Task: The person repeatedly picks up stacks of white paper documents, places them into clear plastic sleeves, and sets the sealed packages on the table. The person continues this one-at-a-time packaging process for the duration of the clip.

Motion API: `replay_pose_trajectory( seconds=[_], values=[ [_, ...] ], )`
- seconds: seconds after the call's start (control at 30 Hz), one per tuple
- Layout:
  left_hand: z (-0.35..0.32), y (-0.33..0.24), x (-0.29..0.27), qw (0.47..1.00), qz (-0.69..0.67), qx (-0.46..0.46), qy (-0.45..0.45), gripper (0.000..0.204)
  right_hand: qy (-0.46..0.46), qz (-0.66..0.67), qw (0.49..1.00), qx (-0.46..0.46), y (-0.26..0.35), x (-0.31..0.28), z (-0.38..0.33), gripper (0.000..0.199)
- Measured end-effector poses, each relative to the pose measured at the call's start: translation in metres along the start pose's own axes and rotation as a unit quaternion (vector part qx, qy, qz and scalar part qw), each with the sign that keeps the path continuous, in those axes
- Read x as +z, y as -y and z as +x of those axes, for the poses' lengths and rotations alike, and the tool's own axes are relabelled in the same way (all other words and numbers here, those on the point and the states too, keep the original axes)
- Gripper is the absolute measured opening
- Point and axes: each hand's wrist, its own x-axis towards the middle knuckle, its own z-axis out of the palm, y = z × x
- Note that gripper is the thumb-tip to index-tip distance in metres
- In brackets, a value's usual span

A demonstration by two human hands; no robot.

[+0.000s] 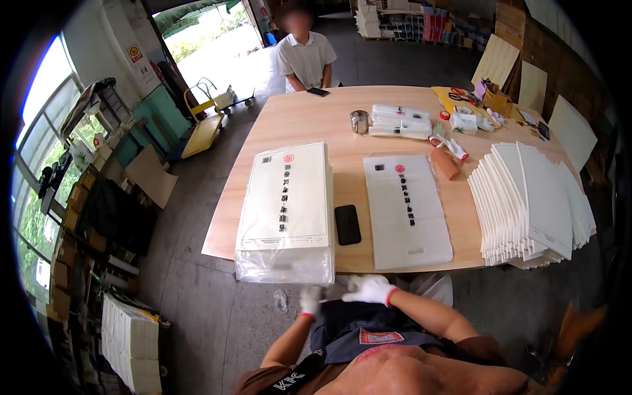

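Both my hands wear white gloves with red cuffs and are held in front of my apron, just below the table's near edge. My left hand (311,301) is smeared by motion, so its fingers do not show clearly. My right hand (368,290) has its fingers stretched to the left with the thumb apart, and nothing shows in it. Closest to the left hand is a thick stack of printed white plastic bags (283,197), whose clear ends overhang the table. A thinner pile of similar bags (408,210) lies flat to the right. Between the two piles rests a black phone (347,224).
Fanned white paper envelopes or bags (520,204) cover the table's right side. Farther back are a metal cup (359,122), rolled plastic bundles (400,122), an orange-brown roll (444,163) and red scissors (464,97). A person (307,59) sits across the table (276,118). A yellow trolley (199,135) stands left.
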Motion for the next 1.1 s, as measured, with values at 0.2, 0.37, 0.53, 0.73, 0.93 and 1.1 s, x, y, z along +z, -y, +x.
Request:
replay_pose_trajectory(
  seconds=[0.2,0.37,0.53,0.73,0.93,1.1],
  values=[
    [-0.006,-0.21,0.021,0.926,-0.215,0.299,0.076,0.019,-0.112,0.198,0.961,0.16,-0.088,0.046,-0.091,0.037],
    [0.042,-0.273,0.074,0.922,0.0,0.378,0.084,0.02,-0.168,0.256,0.926,0.22,-0.094,0.046,-0.141,0.038],
    [0.064,-0.287,0.083,0.921,0.027,0.333,0.202,0.013,-0.184,0.364,0.889,0.209,-0.103,0.058,-0.162,0.03],
    [0.1,-0.28,0.079,0.899,-0.132,0.298,0.292,0.021,-0.266,0.542,0.792,0.087,-0.139,0.015,-0.118,0.024],
    [0.112,-0.3,0.041,0.898,-0.072,0.327,0.287,0.021,-0.25,0.647,0.717,0.063,-0.149,-0.04,-0.057,0.046],
    [0.098,-0.324,0.032,0.914,-0.032,0.304,0.266,0.02,-0.43,0.512,0.736,0.106,-0.206,-0.035,-0.006,0.042]
  ],
)
